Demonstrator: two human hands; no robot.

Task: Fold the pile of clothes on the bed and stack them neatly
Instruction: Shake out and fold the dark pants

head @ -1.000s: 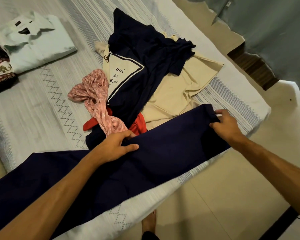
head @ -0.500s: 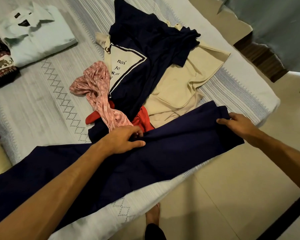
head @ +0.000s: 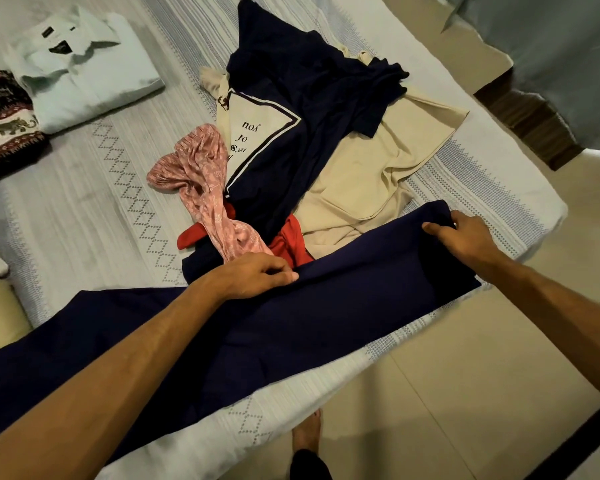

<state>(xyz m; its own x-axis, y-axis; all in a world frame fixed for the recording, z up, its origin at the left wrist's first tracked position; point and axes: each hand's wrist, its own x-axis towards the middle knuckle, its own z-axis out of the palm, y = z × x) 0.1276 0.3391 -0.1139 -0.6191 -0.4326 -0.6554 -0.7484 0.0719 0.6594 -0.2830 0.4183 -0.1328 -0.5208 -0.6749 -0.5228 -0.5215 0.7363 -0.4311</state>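
Both hands holding navy trousers [head: 326,313] on bed [head: 94,216].

L hand [head: 257,277] is pinching the upper edge near the middle w/ curled fingers; R hand [head: 465,235] is gripping the far end, fingers curled over the cloth. Trousers are lying flat across the near bed edge. Unfolded pile [head: 309,150] is lying just behind, touching them; folded white shirt [head: 84,74] & patterned garment [head: 4,119] are sitting far left.

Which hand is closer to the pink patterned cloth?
Left. The left hand sits right at the lower end of the pink patterned cloth; the right hand is far off to its right.
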